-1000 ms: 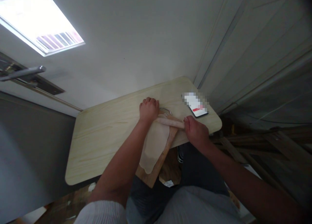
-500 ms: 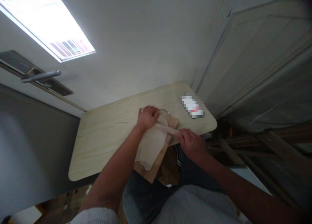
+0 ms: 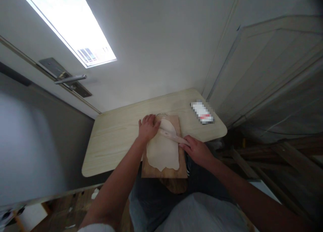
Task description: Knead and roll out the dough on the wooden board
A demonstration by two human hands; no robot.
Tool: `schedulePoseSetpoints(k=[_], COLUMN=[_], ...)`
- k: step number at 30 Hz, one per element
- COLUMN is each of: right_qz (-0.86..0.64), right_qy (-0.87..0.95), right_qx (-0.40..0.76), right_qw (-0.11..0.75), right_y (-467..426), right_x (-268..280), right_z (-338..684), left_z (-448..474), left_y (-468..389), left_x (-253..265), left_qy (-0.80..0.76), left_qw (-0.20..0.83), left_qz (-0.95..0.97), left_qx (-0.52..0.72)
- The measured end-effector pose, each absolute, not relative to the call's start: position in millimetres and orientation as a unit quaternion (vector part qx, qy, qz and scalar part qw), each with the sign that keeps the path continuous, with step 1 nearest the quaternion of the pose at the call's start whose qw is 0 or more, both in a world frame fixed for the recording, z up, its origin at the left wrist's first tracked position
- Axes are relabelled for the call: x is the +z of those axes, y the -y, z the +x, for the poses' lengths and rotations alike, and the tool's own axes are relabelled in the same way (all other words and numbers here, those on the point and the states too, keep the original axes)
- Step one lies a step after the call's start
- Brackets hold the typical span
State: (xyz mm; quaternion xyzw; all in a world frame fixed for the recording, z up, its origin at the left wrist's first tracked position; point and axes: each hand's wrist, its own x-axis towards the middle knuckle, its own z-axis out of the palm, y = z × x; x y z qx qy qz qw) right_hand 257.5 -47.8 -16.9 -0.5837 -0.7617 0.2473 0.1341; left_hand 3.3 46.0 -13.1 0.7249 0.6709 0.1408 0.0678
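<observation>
A wooden rolling pin (image 3: 171, 135) lies slantwise across a wide, thin sheet of pale dough (image 3: 163, 154). My left hand (image 3: 148, 127) is closed over the pin's left end, by the top left corner of the wooden board (image 3: 183, 168) under the dough; its palm hides that end. Around the right handle, just past the board's right edge, my right hand (image 3: 198, 149) is wrapped. The dough's lower edge is wavy and stops short of the board's near edge. A thin metal loop handle (image 3: 161, 114) sticks out from the board's far end.
The board rests on a pale wood-grain table (image 3: 113, 141) and overhangs its near edge above my lap. A phone (image 3: 202, 112), blurred out, lies at the table's right. Behind stands a white door with a lever handle (image 3: 70, 79) and a bright window.
The board and dough have turned from a slant to nearly straight toward me. Both hands stay at the pin, which now slopes more steeply. The camera view has shifted slightly.
</observation>
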Motion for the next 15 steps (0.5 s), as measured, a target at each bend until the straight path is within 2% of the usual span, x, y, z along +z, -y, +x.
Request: schedulePoseSetpoints(k=[4,8,15], right_qz=[-0.587,-0.594,-0.592], right_qy=[0.742,0.743,0.749], right_qx=[0.277,0.26,0.249], right_qw=[0.166,0.165,0.162], right_y=[54,56,57], right_x=[-22,-27,-27], right_z=[269,286,297], left_z=[16,37,63], left_y=[-45,-52,-57], left_x=[-3,2,-10], left_qy=[-0.649,-0.618,-0.591], left_qw=[0.06,0.07,0.056], left_qz=[0.738,0.761,0.794], left_qx=[0.175,0.183,0.132])
